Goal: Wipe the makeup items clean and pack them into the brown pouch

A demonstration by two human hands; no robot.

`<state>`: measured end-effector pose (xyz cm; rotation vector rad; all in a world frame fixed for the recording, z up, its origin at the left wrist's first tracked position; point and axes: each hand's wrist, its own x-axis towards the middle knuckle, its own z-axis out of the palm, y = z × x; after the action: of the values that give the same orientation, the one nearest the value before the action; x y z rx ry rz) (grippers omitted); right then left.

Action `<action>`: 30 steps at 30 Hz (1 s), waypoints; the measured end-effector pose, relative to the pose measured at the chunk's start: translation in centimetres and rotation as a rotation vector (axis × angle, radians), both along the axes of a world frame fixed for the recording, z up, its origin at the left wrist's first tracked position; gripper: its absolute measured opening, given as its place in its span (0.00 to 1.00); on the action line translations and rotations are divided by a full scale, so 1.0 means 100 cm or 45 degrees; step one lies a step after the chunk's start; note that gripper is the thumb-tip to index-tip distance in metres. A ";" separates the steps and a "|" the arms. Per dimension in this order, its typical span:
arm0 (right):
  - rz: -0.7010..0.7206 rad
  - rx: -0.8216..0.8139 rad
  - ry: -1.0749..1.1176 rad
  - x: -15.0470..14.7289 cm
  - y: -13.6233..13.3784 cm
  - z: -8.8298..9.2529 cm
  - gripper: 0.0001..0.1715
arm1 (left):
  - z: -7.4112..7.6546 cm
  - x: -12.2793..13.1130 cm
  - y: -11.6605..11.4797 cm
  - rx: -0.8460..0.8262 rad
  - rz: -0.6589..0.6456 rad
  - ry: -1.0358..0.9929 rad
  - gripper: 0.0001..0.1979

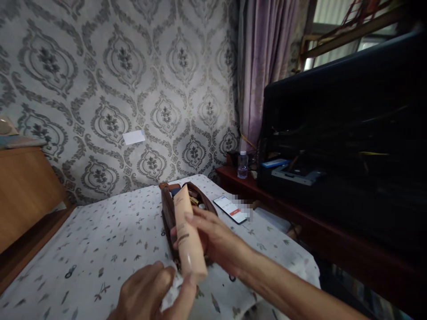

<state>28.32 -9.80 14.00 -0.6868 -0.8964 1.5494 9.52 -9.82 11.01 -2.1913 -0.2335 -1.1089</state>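
My right hand (pixel 216 235) is wrapped round a beige cosmetic tube (pixel 187 231), which stands tilted with its flat end up and away from me. Below it, my left hand (pixel 150 289) is closed on a crumpled white tissue (pixel 171 293). The left thumb is at the tube's capped lower end; whether it presses on the cap is hard to tell. Behind the tube lies an open brown pouch (pixel 168 206) with several small items inside, partly hidden by the tube and my right hand.
A white patterned sheet (pixel 133 240) covers the bed. A lit phone (pixel 230 209) lies right of the pouch. A clear bottle (pixel 243 165) stands on the dark red furniture (pixel 230 175), beside a large black case-like object (pixel 333 124). A wooden headboard-like panel (pixel 30 191) is at left.
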 end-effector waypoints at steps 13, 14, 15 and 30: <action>-0.434 -0.165 -0.580 0.050 0.087 0.016 0.08 | -0.052 -0.019 0.029 -0.207 0.144 0.049 0.13; -0.458 -0.152 -0.623 0.046 0.092 0.010 0.10 | -0.055 -0.022 0.029 -0.203 0.165 0.068 0.13; -0.487 -0.134 -0.672 0.043 0.096 0.005 0.12 | -0.057 -0.025 0.029 -0.210 0.183 0.093 0.13; -0.651 0.018 -1.230 0.035 0.137 -0.018 0.22 | -0.074 -0.032 0.025 -0.228 0.197 0.153 0.17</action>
<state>31.84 3.91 12.17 -1.5711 -1.2799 0.7032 6.37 -7.34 3.57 -2.3434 -0.4560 -0.8976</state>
